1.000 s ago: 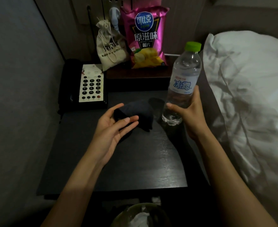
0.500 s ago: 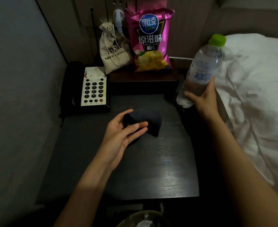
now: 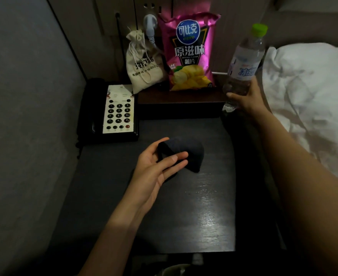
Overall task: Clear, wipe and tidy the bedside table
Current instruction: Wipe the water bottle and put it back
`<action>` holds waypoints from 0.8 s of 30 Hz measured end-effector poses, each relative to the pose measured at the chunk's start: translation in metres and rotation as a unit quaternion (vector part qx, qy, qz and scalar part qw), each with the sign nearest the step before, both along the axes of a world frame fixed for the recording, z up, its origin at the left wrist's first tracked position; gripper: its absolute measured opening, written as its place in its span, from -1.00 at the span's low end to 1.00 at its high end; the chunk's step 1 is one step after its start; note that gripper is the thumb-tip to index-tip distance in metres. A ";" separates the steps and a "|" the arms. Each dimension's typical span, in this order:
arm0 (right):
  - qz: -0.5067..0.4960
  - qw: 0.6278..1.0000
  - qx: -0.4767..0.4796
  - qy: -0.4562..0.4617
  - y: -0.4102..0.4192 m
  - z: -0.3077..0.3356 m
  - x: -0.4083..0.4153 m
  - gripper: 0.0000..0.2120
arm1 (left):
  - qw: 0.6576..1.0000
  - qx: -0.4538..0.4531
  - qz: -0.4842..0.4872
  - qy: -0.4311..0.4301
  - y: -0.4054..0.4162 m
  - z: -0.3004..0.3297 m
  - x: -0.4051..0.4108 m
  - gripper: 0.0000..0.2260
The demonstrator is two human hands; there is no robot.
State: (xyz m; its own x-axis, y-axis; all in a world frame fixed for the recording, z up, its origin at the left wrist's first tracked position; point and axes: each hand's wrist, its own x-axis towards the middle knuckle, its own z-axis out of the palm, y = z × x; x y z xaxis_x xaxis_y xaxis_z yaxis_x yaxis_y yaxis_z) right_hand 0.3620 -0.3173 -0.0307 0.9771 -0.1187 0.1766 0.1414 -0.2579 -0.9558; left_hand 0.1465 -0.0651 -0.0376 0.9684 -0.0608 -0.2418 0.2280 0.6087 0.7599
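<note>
The dark bedside table [image 3: 194, 216] fills the middle of the head view. A dark folded cloth [image 3: 188, 154] lies on it. My left hand [image 3: 158, 168] has its thumb behind the cloth's left end and its straight fingers in front, loosely around it. My right hand [image 3: 245, 98] grips the lower part of a clear water bottle [image 3: 245, 58] with a green cap, held tilted above the table's back right corner, beside the raised shelf [image 3: 180, 96].
A black telephone [image 3: 112, 112] sits at the back left. A beige drawstring pouch [image 3: 142, 64] and a pink crisp bag [image 3: 190, 54] stand on the shelf against the wall. White bedding [image 3: 311, 100] lies to the right. A bin rim [image 3: 174, 269] shows below the table.
My right hand has carried the bottle from the table's middle up and back to the right, near the shelf. My left hand stays at the cloth.
</note>
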 end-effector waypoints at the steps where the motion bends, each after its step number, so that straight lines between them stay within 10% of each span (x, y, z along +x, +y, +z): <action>1: 0.000 1.000 0.003 -0.001 0.000 0.000 0.002 -0.34 | 1.000 -0.006 -0.002 -0.001 0.000 0.000 0.000 -0.53; 24: -0.132 0.989 0.066 -0.014 0.021 0.013 -0.052 -0.32 | 0.999 0.024 -0.013 -0.036 -0.004 0.007 0.001 -0.54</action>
